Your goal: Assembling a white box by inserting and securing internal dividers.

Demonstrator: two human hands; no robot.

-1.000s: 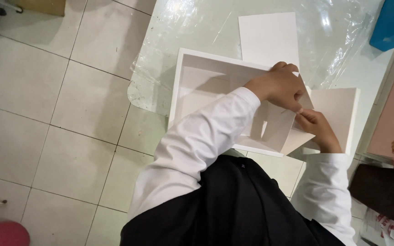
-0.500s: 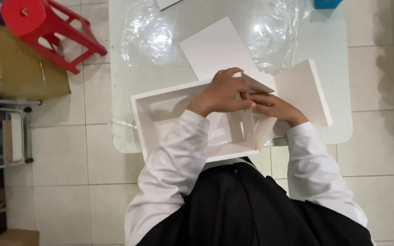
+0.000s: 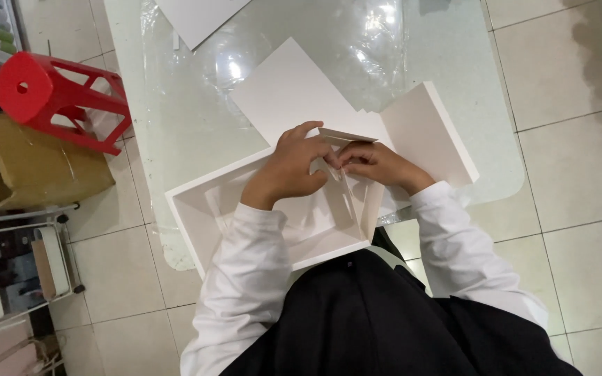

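A shallow white box [image 3: 196, 209] lies open side up on a glass table [image 3: 454, 83], partly over its near edge. My left hand [image 3: 290, 167] and my right hand [image 3: 374, 161] meet over the box's far right corner. Both pinch a small white card piece [image 3: 346, 136] that stands along the box's inside wall. A flat white board [image 3: 287, 90] lies just beyond my hands, and a thick white slab [image 3: 430, 132] lies to the right of them. My white sleeves and dark apron cover the near part of the box.
A clear plastic sheet [image 3: 377, 42] covers the table's middle, with another white sheet [image 3: 200, 17] at the far edge. On the tiled floor to the left stand a red plastic stool [image 3: 57, 97], a brown cardboard box [image 3: 15, 167] and a wire rack [image 3: 15, 271].
The view has swung and tilted, so the table sits more to the right. My hands stay together at the box's corner, and the small card piece now shows above my fingers.
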